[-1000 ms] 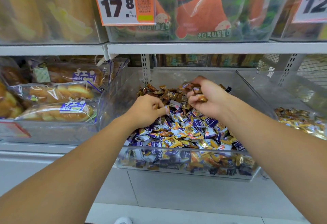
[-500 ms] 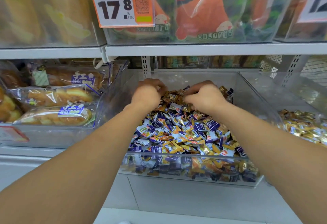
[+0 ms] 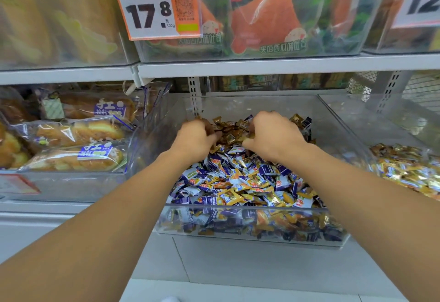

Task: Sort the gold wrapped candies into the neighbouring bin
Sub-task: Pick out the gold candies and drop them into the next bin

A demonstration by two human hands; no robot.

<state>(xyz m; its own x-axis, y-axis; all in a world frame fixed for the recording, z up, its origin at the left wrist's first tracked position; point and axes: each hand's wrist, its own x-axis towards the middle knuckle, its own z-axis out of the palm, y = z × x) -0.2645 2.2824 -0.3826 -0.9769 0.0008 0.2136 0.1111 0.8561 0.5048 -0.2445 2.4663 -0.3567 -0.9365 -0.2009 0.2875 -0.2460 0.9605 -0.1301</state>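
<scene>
A clear plastic bin (image 3: 250,237) on the lower shelf holds a heap of purple, white and orange wrapped candies, with gold wrapped candies (image 3: 232,130) piled at its back. My left hand (image 3: 195,138) reaches into that gold pile, its fingers curled round several gold candies. My right hand (image 3: 271,135) lies just to the right, fingers curled down into the same pile and gripping gold candies. The neighbouring bin (image 3: 371,120) on the right holds gold wrapped candies (image 3: 409,166).
A bin of bagged bread (image 3: 76,132) stands to the left. The upper shelf (image 3: 262,65) hangs low over the bins, carrying packaged toast (image 3: 266,20) and an orange price tag (image 3: 156,7). A clear wall separates the two candy bins.
Both hands have moved from the middle of the bin to the gold pile at its back, and they have come close together and dug into it.
</scene>
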